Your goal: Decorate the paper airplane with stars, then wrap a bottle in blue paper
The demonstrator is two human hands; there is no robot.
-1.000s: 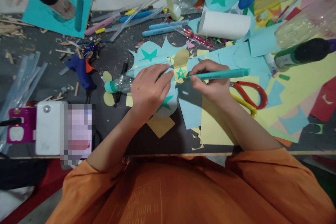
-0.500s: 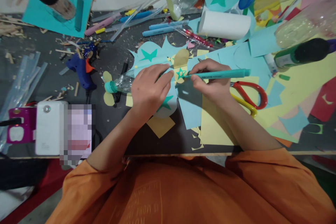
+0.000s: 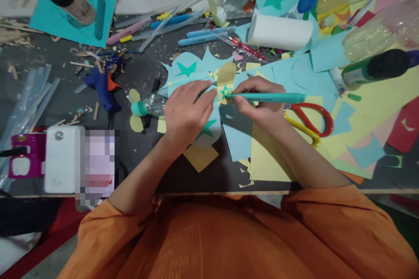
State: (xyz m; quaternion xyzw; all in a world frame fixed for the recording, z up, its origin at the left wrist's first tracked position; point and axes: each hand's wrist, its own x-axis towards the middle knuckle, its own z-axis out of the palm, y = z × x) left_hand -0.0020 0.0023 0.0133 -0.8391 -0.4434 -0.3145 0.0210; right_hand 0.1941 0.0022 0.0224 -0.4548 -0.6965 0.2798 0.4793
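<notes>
My left hand [image 3: 190,107] lies over a clear plastic bottle [image 3: 156,105] with a teal cap [image 3: 138,108], its fingers bent around the body. Light-blue paper wings [image 3: 204,59] with green stars stick out on both sides of the bottle, and small yellow paper blades sit at the cap. Pinched in my right hand [image 3: 260,111] is a teal felt-tip pen [image 3: 281,97]. Its tip touches a yellow paper piece [image 3: 226,73] at the bottle's right end, at a green star outline. The palm hides much of the bottle.
Scissors [image 3: 322,117] with red and yellow handles lie right of my right forearm. A blue glue gun [image 3: 103,89] rests at left, near a white power bank [image 3: 62,159]. A white paper tube [image 3: 281,30], pens, bottles and paper scraps crowd the back and right.
The pen's back end has dropped lower and shifted slightly left as my right hand tilted. The tip stays at the star. My left hand keeps its place on the bottle.
</notes>
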